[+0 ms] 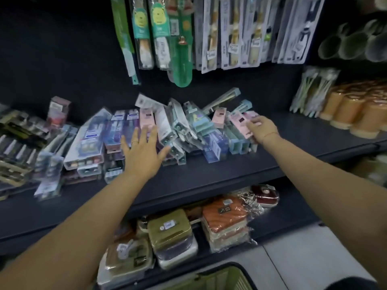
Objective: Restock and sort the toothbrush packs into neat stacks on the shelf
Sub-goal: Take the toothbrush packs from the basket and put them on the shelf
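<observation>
right hand (259, 128) pinches the pink toothbrush pack (238, 122) at the pile's right end, its long axis near-to-far; left hand (144, 149), fingers spread, released, over the middle packs (165, 124).

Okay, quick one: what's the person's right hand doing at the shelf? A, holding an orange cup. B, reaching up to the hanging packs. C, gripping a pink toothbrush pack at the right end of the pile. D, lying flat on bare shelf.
C: the right hand has its fingers curled on a pink toothbrush pack at the right end of the jumbled pile, well left of the orange cups.
</observation>
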A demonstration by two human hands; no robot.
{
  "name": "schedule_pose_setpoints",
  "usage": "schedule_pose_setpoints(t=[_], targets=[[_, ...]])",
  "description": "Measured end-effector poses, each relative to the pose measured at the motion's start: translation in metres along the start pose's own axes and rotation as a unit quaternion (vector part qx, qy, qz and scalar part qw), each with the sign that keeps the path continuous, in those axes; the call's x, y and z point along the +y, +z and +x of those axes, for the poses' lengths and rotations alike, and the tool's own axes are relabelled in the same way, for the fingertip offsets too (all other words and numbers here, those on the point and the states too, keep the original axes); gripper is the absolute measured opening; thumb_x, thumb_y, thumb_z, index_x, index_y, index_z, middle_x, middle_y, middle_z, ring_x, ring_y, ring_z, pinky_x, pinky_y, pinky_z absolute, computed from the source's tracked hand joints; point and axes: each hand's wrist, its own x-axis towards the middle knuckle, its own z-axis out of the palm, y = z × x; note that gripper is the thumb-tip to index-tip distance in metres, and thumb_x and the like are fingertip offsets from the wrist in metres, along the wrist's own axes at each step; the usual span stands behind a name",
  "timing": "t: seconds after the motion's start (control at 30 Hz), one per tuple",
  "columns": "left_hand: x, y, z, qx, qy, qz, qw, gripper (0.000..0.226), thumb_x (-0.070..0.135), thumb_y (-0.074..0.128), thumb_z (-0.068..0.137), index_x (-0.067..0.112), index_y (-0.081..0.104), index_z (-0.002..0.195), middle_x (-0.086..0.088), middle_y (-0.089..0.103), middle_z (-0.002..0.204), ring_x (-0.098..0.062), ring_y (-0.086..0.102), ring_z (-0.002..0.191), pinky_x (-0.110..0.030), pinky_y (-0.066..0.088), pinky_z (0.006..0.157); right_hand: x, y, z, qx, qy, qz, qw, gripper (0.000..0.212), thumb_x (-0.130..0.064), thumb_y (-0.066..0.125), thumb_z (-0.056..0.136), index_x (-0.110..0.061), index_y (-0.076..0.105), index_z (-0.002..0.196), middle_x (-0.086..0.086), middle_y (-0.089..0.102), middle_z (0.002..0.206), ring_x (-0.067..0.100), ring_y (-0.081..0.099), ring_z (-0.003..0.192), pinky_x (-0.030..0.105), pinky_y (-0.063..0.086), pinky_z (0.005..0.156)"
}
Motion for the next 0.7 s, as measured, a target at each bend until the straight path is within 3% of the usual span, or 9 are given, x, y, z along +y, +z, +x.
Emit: schedule_pose_setpoints(t=[0.1, 0.17, 0.27, 0.3, 0.37, 0.47, 0.57, 0.63, 0.7], targets=[[-0.005, -0.001, -0.004, 0.028, 0.003, -0.034, 0.999, 0.075, 0.062, 0.026, 0.097, 0.019, 0.015, 0.157, -0.006, 0.005, 0.165, -0.026, -0.001, 0.151, -0.052, -0.003, 0.12, 0.002, 0.008, 0.006, -0.008, -0.029, -0.033, 0.999, 0.034, -0.025, 0.055, 0.097, -0.004, 0.063, 0.123, 0.018, 0.06, 0.126, 0.032, 0.059, 0.109, 0.034, 0.044, 0.095], [-0.008, -0.002, -0.028, 0.091, 0.008, -0.09, 0.992, 0.069, 0.056, 0.032, 0.099, 0.017, 0.021, 0.155, -0.008, 0.009, 0.164, -0.026, 0.002, 0.151, -0.047, -0.002, 0.12, 0.004, 0.009, -0.011, 0.047, -0.051, -0.021, 0.997, 0.037, -0.029, 0.055, 0.096, -0.006, 0.062, 0.124, 0.019, 0.055, 0.129, 0.032, 0.056, 0.115, 0.032, 0.043, 0.096], [-0.011, 0.018, -0.099, 0.128, 0.011, -0.205, 0.97, 0.056, 0.045, 0.038, 0.103, 0.015, 0.035, 0.151, -0.007, 0.028, 0.158, -0.023, 0.02, 0.146, -0.04, 0.011, 0.117, 0.022, 0.03, -0.077, 0.091, -0.085, 0.118, 0.985, 0.022, -0.029, 0.056, 0.091, -0.013, 0.067, 0.1, 0.007, 0.059, 0.099, 0.025, 0.06, 0.089, 0.028, 0.046, 0.076], [-0.013, 0.031, -0.126, 0.13, 0.01, -0.24, 0.962, 0.05, 0.042, 0.04, 0.104, 0.013, 0.046, 0.144, -0.007, 0.039, 0.151, -0.023, 0.03, 0.14, -0.039, 0.02, 0.114, 0.031, 0.041, -0.108, 0.047, -0.077, 0.185, 0.979, 0.015, -0.026, 0.056, 0.091, -0.016, 0.066, 0.086, 0.002, 0.059, 0.084, 0.02, 0.058, 0.074, 0.027, 0.045, 0.065], [-0.014, 0.061, -0.184, 0.139, 0.005, -0.281, 0.949, 0.039, 0.034, 0.042, 0.101, 0.008, 0.065, 0.118, -0.01, 0.056, 0.127, -0.026, 0.048, 0.121, -0.036, 0.034, 0.103, 0.057, 0.066, -0.175, -0.105, -0.035, 0.247, 0.963, 0.025, -0.016, 0.056, 0.095, -0.017, 0.062, 0.071, -0.002, 0.061, 0.067, 0.011, 0.053, 0.059, 0.024, 0.045, 0.053], [-0.009, 0.108, -0.263, 0.142, -0.019, -0.293, 0.945, 0.032, 0.024, 0.043, 0.099, 0.004, 0.067, 0.091, -0.014, 0.058, 0.097, -0.027, 0.052, 0.093, -0.037, 0.041, 0.081, 0.112, 0.096, -0.258, -0.34, 0.076, 0.232, 0.908, 0.025, -0.012, 0.056, 0.097, -0.01, 0.063, 0.073, -0.003, 0.064, 0.062, 0.009, 0.057, 0.056, 0.022, 0.049, 0.057], [-0.012, 0.161, -0.327, -0.015, -0.071, -0.257, 0.964, 0.039, 0.035, 0.04, 0.095, 0.007, 0.068, 0.096, -0.012, 0.06, 0.098, -0.03, 0.055, 0.093, -0.039, 0.042, 0.082, 0.19, 0.124, -0.302, -0.483, 0.039, -0.002, 0.875, 0.01, -0.009, 0.071, 0.088, -0.005, 0.068, 0.096, -0.012, 0.066, 0.074, 0.001, 0.061, 0.072, 0.02, 0.047, 0.071], [-0.028, 0.199, -0.36, -0.167, -0.128, -0.237, 0.949, 0.051, 0.05, 0.042, 0.09, 0.011, 0.068, 0.11, -0.013, 0.063, 0.108, -0.035, 0.058, 0.101, -0.04, 0.045, 0.087, 0.232, 0.142, -0.323, -0.556, 0.032, -0.146, 0.817, 0.051, -0.013, 0.078, 0.082, -0.005, 0.056, 0.128, -0.003, 0.062, 0.112, 0.013, 0.057, 0.108, 0.024, 0.043, 0.088], [-0.054, 0.23, -0.389, -0.305, -0.169, -0.198, 0.916, 0.059, 0.058, 0.043, 0.09, 0.016, 0.061, 0.126, -0.013, 0.06, 0.125, -0.033, 0.055, 0.116, -0.039, 0.042, 0.096, 0.258, 0.152, -0.342, -0.568, 0.023, -0.239, 0.787, 0.084, -0.022, 0.081, 0.079, -0.004, 0.035, 0.146, 0.006, 0.045, 0.142, 0.02, 0.044, 0.13, 0.022, 0.037, 0.101]])
